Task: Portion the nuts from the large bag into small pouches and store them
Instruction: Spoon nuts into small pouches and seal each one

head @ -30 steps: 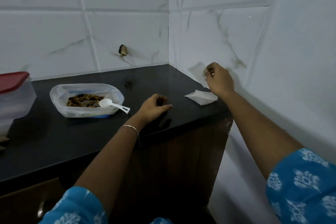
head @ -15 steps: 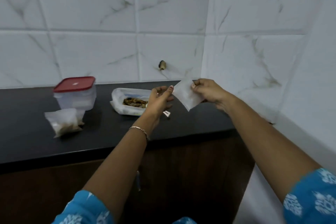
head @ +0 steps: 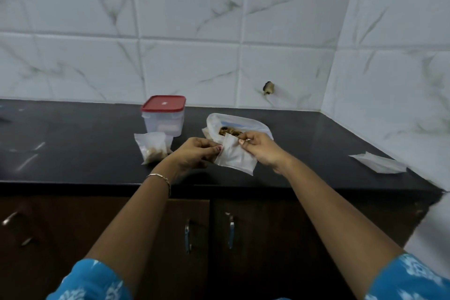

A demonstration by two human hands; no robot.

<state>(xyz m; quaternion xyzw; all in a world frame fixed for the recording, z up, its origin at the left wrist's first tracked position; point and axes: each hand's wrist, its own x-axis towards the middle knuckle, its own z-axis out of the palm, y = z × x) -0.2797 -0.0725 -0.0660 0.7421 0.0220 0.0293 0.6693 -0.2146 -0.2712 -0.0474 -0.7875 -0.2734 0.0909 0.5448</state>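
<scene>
Fingers of left hand (head: 194, 153) pinch side edge of empty pouch (head: 235, 157); right hand (head: 260, 151) pinches top edge. Pouch held above desk (head: 73, 141), just before large bag (head: 243, 124) of nuts. Step: likely opening pouch mouth. Next: spread mouth, scoop nuts in. Filled pouch (head: 153, 146) leans by red-lidded box (head: 164, 115).

Black counter (head: 73, 143), marbled wall tiles (head: 190, 68)
</scene>
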